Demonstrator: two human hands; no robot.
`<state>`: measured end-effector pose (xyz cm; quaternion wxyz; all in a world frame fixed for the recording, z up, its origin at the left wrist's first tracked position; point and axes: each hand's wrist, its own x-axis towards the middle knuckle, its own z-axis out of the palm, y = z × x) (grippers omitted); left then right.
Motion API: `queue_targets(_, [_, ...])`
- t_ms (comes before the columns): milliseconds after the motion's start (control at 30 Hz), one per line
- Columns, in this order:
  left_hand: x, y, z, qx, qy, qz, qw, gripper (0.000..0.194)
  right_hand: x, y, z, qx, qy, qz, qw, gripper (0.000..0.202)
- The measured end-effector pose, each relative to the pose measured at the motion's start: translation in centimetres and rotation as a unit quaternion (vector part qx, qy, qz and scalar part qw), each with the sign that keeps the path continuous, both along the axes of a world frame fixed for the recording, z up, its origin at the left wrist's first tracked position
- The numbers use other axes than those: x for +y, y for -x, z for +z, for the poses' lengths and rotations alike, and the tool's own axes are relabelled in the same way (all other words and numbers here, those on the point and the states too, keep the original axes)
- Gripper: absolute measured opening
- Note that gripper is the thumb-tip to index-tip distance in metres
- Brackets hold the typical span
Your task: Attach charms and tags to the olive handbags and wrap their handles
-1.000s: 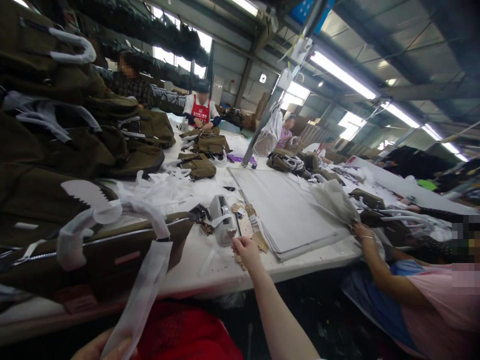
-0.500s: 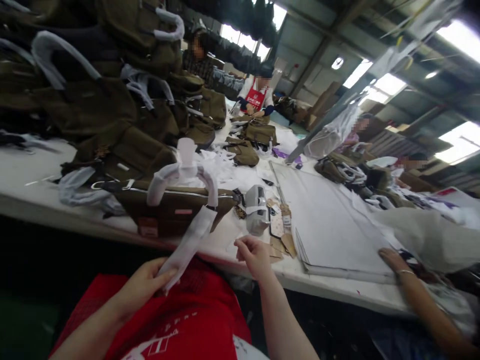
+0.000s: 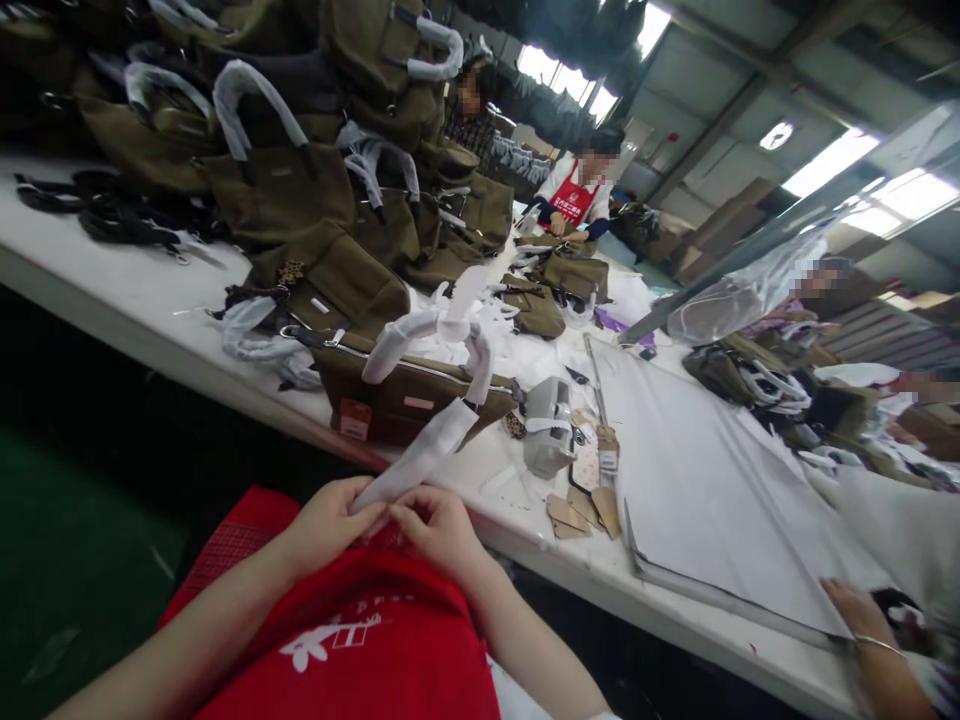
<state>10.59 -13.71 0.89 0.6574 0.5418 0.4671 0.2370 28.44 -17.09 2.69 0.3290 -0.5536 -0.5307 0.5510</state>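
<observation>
An olive-green handbag (image 3: 390,415) with a zip along its top stands at the table's front edge. One handle arches up over it, covered in white wrapping. The other wrapped handle (image 3: 420,455) slants down toward me, and my left hand (image 3: 330,520) is closed around its lower end. Close beside it, my right hand (image 3: 435,525) has thumb and fingers pinched at the end of the white wrapping. What lies right between those fingertips is partly hidden. A tape dispenser (image 3: 549,425) sits to the right of the bag.
Olive bags (image 3: 285,190) are piled at the left and back. Near the dispenser lie brown tags (image 3: 574,515) and a phone (image 3: 585,462). A large white sheet (image 3: 697,480) covers the right part of the table. Another person's hand (image 3: 855,610) rests at its edge.
My right hand has come left from beside the dispenser to the wrapping's end, next to my left hand. The view has turned, so the scene sits farther right.
</observation>
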Motion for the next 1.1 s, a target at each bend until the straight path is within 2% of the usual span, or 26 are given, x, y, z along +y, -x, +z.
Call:
queue_targets(133, [0.2, 0.2, -0.3, -0.008, 0.011, -0.003, 1.0, 0.036, 0.1, -0.3, -0.5, 0.011, 0.024, -0.01, 1.0, 0.026])
queue_targets(267, [0.2, 0.3, -0.3, -0.018, 0.024, -0.005, 1.0, 0.038, 0.1, -0.7, 0.2, 0.05, 0.044, 0.001, 0.998, 0.029])
queue_targets(367, [0.1, 0.4, -0.3, 0.03, -0.033, -0.014, 0.999, 0.033, 0.0, -0.8, 1.1, 0.107, 0.052, 0.022, 0.993, 0.028])
queue_targets(433, [0.0, 0.3, -0.1, 0.061, -0.084, -0.021, 0.994, 0.03, 0.1, -0.4, 1.7, 0.128, 0.031, 0.039, 0.991, 0.025])
queue_targets(600, [-0.3, -0.1, 0.1, 0.021, -0.121, -0.039, 0.992, 0.028, 0.8, 1.0, 2.3, 0.065, -0.02, 0.046, 0.997, 0.034])
queue_targets(800, [-0.2, 0.3, -0.3, 0.007, -0.073, -0.023, 0.997, 0.033, 0.9, 0.4, 2.0, 0.087, 0.008, 0.035, 0.996, 0.026])
queue_targets(933, [0.1, 0.6, -0.5, -0.007, -0.031, -0.008, 0.999, 0.034, 0.7, -0.5, 1.5, 0.116, 0.06, 0.025, 0.991, 0.035])
queue_targets(1100, [0.0, 0.5, -0.3, -0.07, 0.059, 0.013, 0.996, 0.042, 1.0, -1.3, 0.1, 0.143, 0.09, 0.011, 0.986, 0.04])
